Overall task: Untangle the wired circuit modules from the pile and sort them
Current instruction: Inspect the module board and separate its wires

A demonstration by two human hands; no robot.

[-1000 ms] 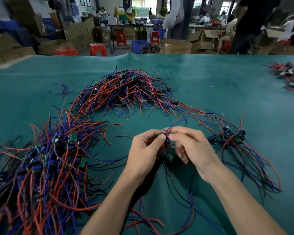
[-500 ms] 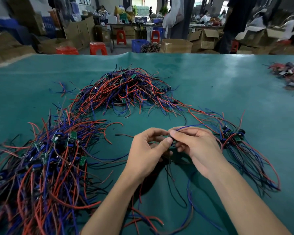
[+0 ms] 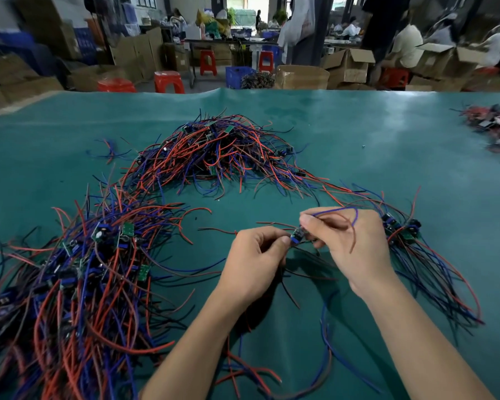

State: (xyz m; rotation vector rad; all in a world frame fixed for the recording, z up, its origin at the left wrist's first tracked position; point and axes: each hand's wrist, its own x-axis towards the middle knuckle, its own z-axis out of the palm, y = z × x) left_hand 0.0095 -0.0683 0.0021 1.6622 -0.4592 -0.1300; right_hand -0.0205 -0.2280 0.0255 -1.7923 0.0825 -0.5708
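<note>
- Centrally, the left hand (image 3: 256, 255) is pinching a small circuit module (image 3: 296, 236) between thumb and forefinger, its other fingers curling under.
- The right hand (image 3: 350, 241) is meeting it from the other side, fingertips closing on the same module and on a blue wire (image 3: 338, 209) that is looping up over its knuckles.
- A reddish-brown wire (image 3: 353, 241) is draping down across the back of the right hand.
- Dark leads from the held module are trailing down onto the green desk (image 3: 358, 145) below both hands, and loose red and blue wires are lying between the forearms near the bottom edge.
- Just beside the right hand, a sorted bunch (image 3: 401, 230) of modules is lying with its boards together and its wires fanning out toward the lower right.
- To the left, a big tangled pile (image 3: 78, 269) of red, blue and black wires with green boards is spreading over the desk down to the near edge.
- Farther back, a second tangled heap (image 3: 214, 151) is sitting mid-desk, with strands running from it toward the sorted bunch.
- At the far right edge of the desk, well apart, another cluster of parts (image 3: 494, 128) is lying, too blurred to make out.
- Beyond the desk, red stools (image 3: 168, 81), cardboard boxes (image 3: 300, 77) and a blue crate (image 3: 238, 76) are standing on the floor, with people sitting at benches behind.
</note>
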